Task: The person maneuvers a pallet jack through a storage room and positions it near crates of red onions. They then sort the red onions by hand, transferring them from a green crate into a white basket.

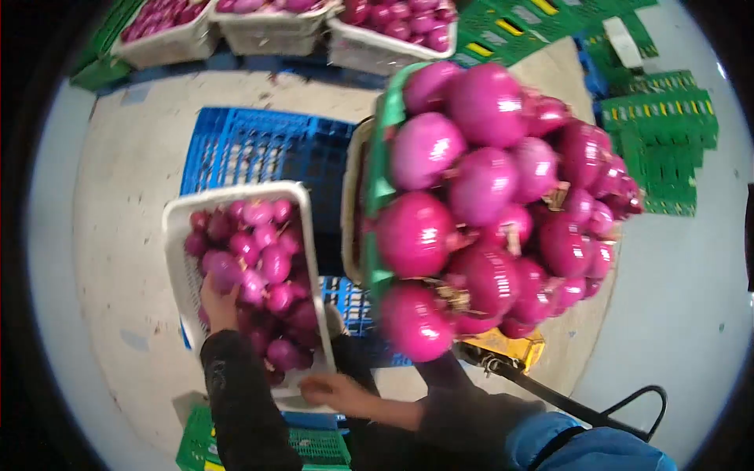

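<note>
A white plastic crate (312,259) at left centre holds many red onions (275,264). My left hand (220,304) reaches into its left side, with thumb and fingers closed around a red onion (223,271). At the crate's near end my right hand (336,392) has its fingers curled over the rim. On the right, close to the camera, a green crate (385,157) is heaped above its rim with large, shiny red onions (487,188).
Blue plastic pallets (271,149) lie under the crates. Several white crates (271,31) of onions stand at the back. Green crates (660,118) are stacked at right. A yellow pallet jack (503,345) with a black handle (664,400) is at lower right; another green crate (318,446) sits at the bottom.
</note>
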